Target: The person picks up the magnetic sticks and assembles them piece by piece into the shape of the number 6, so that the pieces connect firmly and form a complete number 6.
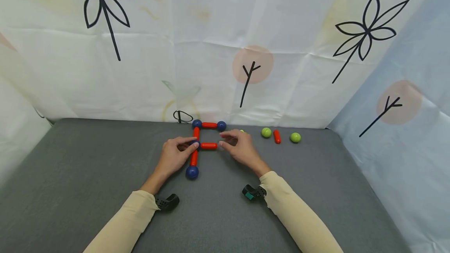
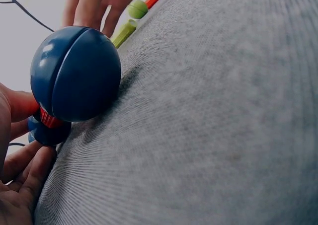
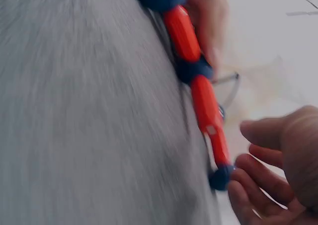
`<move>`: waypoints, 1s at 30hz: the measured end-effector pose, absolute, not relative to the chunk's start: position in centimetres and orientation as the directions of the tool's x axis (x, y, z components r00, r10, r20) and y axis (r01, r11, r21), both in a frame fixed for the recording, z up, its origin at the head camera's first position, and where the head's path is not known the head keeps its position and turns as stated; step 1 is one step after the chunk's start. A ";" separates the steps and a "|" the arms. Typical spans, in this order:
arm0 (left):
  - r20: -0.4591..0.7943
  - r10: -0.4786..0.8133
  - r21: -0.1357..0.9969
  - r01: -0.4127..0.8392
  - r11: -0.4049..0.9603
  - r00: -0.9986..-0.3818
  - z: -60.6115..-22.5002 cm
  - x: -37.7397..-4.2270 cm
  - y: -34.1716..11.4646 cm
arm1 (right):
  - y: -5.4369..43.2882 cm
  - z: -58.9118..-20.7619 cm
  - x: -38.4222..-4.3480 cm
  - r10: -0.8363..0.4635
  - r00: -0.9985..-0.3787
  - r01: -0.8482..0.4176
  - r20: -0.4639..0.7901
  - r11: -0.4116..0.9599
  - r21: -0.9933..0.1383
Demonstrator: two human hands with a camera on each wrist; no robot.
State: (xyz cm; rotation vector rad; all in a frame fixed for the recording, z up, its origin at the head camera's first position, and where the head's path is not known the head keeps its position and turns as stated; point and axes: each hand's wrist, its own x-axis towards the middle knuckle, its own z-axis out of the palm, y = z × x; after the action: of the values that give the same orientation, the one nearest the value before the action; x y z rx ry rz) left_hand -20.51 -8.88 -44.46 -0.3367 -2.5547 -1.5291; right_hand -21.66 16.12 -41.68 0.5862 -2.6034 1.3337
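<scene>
An F-shaped figure of red rods and blue balls lies on the grey table. My left hand (image 1: 174, 155) pinches the middle blue ball (image 1: 195, 144) between thumb and fingers. From that ball a red rod (image 1: 209, 146) points right, its far end bare. Just off this end is my right hand (image 1: 240, 147), thumb and fingers apart with nothing between them. Another red rod (image 1: 209, 125) joins two blue balls along the top. Nearest me, a large blue ball (image 1: 192, 172) ends the upright; in the left wrist view this blue ball (image 2: 77, 73) partly covers the rest.
Right of the figure lie a green ball (image 1: 266, 132), a loose red rod (image 1: 277, 136) and another green ball (image 1: 295, 137). A green rod (image 2: 124, 34) shows in the left wrist view. Behind the table (image 1: 88, 182) hangs a printed white cloth (image 1: 207, 81).
</scene>
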 end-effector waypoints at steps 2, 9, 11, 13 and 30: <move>0.241 0.117 0.850 0.267 0.455 -0.964 -44.5 -20.5 -8.9 | 17.6 -41.6 -21.6 -0.161 -0.908 -0.410 0.388 0.539 -0.736; 0.238 0.115 0.850 0.265 0.456 -0.964 -44.6 -20.5 -8.9 | 24.0 -42.3 -21.8 0.256 -0.793 -0.294 0.553 0.634 -0.715; 0.240 0.115 0.849 0.266 0.457 -0.964 -44.6 -20.5 -8.9 | 25.5 -42.6 -21.9 0.317 -0.788 -0.213 0.527 0.662 -0.718; 0.243 0.117 0.848 0.270 0.456 -0.963 -44.6 -20.5 -8.9 | 26.5 -43.0 -21.9 0.355 -0.802 -0.127 0.480 0.683 -0.719; 0.227 0.138 0.844 0.265 0.466 -0.964 -44.3 -20.4 -9.0 | 27.7 -44.1 -22.2 0.399 -0.868 0.063 0.294 0.677 -0.733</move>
State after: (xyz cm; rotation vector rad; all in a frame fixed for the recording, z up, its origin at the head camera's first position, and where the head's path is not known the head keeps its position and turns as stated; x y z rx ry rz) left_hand -20.45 -8.98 -44.31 -0.3570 -2.5801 -1.5192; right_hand -22.17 27.74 -44.12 -0.3592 -2.4561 1.0511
